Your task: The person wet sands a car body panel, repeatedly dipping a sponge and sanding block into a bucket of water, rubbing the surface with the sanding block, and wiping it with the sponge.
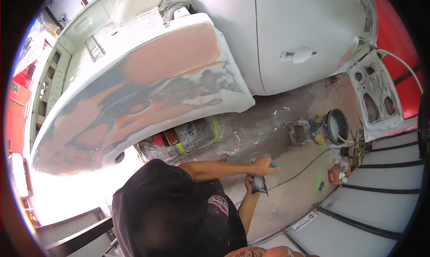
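My left hand (262, 166) is closed round a small teal piece (273, 165) whose kind I cannot make out. Just below it, my right hand (248, 182) grips a thin dark grey sheet (259, 185) with a pale, dusty face. The two hands are close together, held out over the floor. Above them in view is a car's pale fender (170, 64) with patches of pinkish filler and grey primer. My black shirt (170, 207) fills the lower left.
A dark bucket (337, 126) stands right of my hands, near a cable (300, 171) and a small red box (335, 174). A stripped door panel (375, 93) leans by a red surface. A grey cloth (174, 5) lies on the car, whose white door (304, 28) is shut.
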### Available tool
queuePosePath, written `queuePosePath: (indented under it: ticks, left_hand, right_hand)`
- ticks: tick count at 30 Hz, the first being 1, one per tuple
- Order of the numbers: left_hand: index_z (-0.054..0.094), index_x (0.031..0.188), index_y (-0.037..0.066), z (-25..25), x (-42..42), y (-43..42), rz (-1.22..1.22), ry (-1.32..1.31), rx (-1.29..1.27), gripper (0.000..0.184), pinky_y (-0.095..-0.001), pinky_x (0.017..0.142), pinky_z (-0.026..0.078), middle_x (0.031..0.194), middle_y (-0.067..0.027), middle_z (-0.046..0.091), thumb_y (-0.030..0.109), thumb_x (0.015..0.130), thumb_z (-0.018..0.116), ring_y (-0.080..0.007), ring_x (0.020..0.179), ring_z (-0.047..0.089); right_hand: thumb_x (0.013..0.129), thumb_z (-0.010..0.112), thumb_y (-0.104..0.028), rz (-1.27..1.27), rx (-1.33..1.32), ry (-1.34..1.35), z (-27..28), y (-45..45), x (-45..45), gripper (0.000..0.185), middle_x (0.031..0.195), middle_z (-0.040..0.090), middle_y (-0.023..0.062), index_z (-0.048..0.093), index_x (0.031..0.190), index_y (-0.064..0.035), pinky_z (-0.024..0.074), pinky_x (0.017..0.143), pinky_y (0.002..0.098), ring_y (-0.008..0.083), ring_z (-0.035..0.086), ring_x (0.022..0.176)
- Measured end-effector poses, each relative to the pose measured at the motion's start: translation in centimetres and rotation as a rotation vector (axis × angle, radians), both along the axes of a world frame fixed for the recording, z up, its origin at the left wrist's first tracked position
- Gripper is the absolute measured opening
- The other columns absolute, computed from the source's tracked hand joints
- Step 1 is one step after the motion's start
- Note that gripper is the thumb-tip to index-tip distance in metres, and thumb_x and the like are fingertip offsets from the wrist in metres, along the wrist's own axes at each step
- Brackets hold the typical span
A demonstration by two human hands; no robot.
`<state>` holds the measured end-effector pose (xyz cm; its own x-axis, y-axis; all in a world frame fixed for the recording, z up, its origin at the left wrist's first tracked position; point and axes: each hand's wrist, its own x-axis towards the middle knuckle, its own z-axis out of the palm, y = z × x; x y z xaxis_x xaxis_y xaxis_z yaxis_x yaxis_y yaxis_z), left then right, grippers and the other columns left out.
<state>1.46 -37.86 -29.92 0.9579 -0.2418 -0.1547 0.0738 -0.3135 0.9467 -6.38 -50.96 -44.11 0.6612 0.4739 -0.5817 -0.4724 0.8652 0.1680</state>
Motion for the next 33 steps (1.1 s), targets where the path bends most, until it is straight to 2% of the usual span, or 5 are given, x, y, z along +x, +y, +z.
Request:
queuePosePath:
  ticks: [12,21,27,31,33]
  left_hand:
    - [0.049,0.155,0.024,0.6,9.6,2.8,-0.519,-0.476,-0.017,0.086,-0.0471,0.094,0.055,0.143,-0.0136,0.061,0.028,0.075,0.081,-0.0345,0.119,0.067]
    - [0.050,0.154,0.023,3.0,13.2,1.1,-0.371,-0.314,0.262,0.074,-0.0479,0.087,0.055,0.139,-0.0126,0.062,0.037,0.085,0.073,-0.0373,0.107,0.070]
    - [0.055,0.146,0.012,3.2,14.9,-1.9,0.360,0.096,0.106,0.065,-0.0486,0.091,0.055,0.121,-0.0213,0.071,0.041,0.089,0.069,-0.0431,0.105,0.069]
    - [0.062,0.133,0.004,1.4,17.2,-1.9,0.768,0.284,-0.126,0.057,-0.0446,0.089,0.054,0.110,-0.0174,0.074,0.043,0.092,0.069,-0.0357,0.101,0.072]
    - [0.065,0.124,0.002,1.7,16.7,-2.4,0.894,0.336,-0.328,0.052,-0.0419,0.083,0.056,0.105,-0.0143,0.075,0.043,0.092,0.070,-0.0297,0.093,0.073]
  right_hand:
    - [0.099,0.060,-0.034,-0.037,-0.453,0.132,1.8,-7.2,13.4,0.038,0.110,0.072,0.0142,0.066,0.123,-0.0057,0.0553,0.063,0.0314,0.0213,0.069,0.094]
    - [0.104,0.057,-0.039,0.097,-0.562,-0.125,9.6,-2.3,22.1,0.037,0.100,0.071,0.0101,0.066,0.117,-0.0060,0.0523,0.051,0.0312,0.0218,0.070,0.081]
    - [0.103,0.057,-0.051,0.924,-1.259,-0.328,7.0,-7.3,29.2,0.046,0.097,0.068,0.0069,0.067,0.111,-0.0066,0.0533,0.051,0.0330,0.0213,0.070,0.081]
    - [0.097,0.065,-0.050,1.004,-2.295,-1.364,10.1,-8.2,32.7,0.047,0.090,0.067,0.0141,0.071,0.106,-0.0041,0.0551,0.070,0.0390,0.0268,0.069,0.081]
    - [0.095,0.071,-0.039,0.733,-2.095,-1.605,15.3,-7.8,33.6,0.037,0.090,0.066,0.0140,0.072,0.105,-0.0037,0.0540,0.071,0.0402,0.0272,0.068,0.078]
